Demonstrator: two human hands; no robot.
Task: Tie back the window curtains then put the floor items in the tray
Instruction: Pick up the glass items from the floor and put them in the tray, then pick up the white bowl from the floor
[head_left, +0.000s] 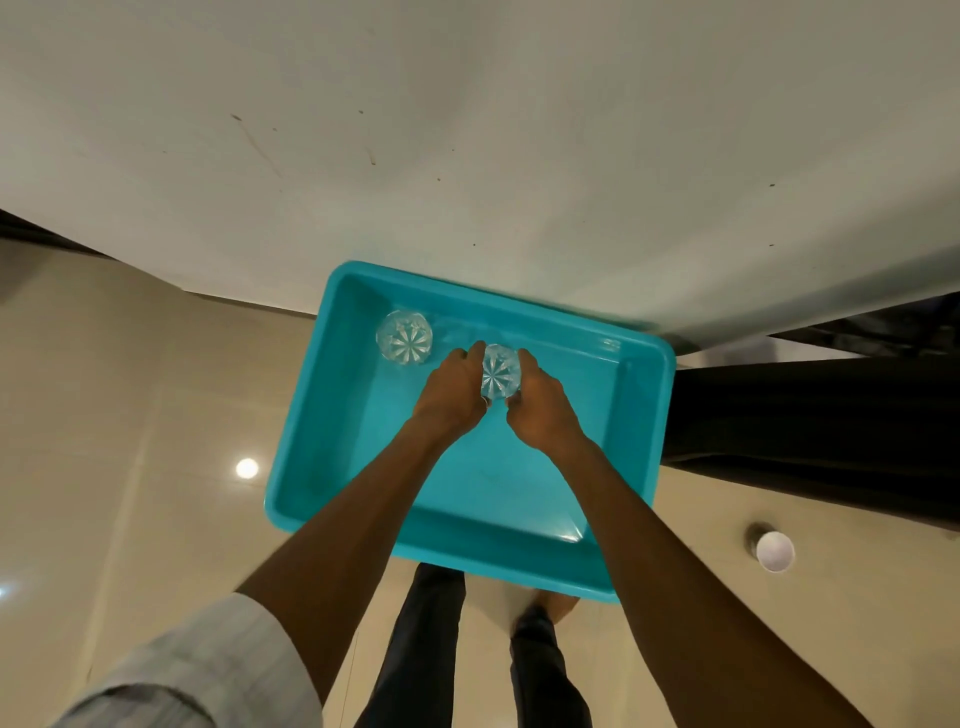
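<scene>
A teal plastic tray (332, 488) lies on the beige tiled floor against a white wall. Inside it, near the far left corner, stands a clear cut-glass tumbler (404, 336). A second cut-glass tumbler (500, 371) is upright over the middle of the tray's far half. My left hand (451, 392) grips its left side and my right hand (540, 402) grips its right side, fingers curled round it. Whether the tumbler touches the tray floor cannot be told.
A white paper cup (775, 552) stands on the floor to the right of the tray. Dark fabric (810, 415) hangs or lies at the right, beside the tray's right rim. My legs and feet (540, 623) are just behind the tray's near edge.
</scene>
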